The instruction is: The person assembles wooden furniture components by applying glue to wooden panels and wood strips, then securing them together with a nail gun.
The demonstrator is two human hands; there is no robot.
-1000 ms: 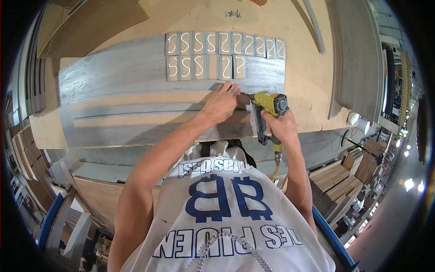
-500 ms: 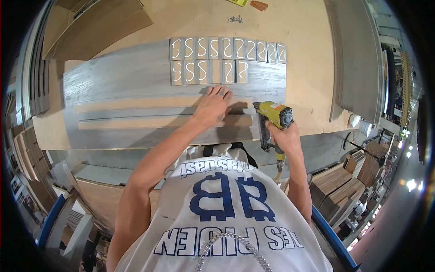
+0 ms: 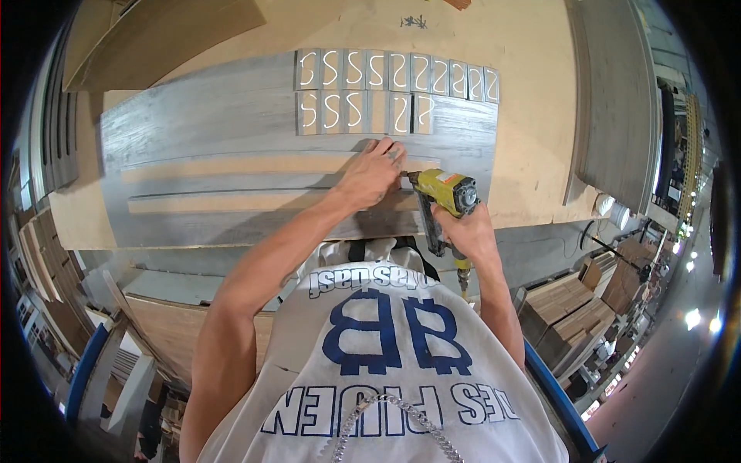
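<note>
My right hand (image 3: 467,228) grips a yellow and black nail gun (image 3: 444,187) by its handle, the nose close to the fingers of my left hand. My left hand (image 3: 372,176) is down on the grey wood-grain panel (image 3: 208,116), fingers bent and together; whatever lies under them is hidden. Beneath that hand run an upper tan strip (image 3: 231,167) and a lower tan strip (image 3: 231,202), both lengthwise on the panel. Beyond my fingers lie two rows of small rectangular blocks (image 3: 330,113), most with a white squiggle of what looks like glue.
A tan workbench (image 3: 532,116) carries the panel. An open cardboard box (image 3: 162,42) sits at the far left, grey boards (image 3: 617,100) at the right. Small dark bits (image 3: 414,21) lie at the far side. An air hose fitting (image 3: 463,274) hangs below the nail gun.
My right hand has brought the nail gun leftward, its nose now beside my left hand's fingers. My left hand remains on the strips, and the whole view has shifted slightly.
</note>
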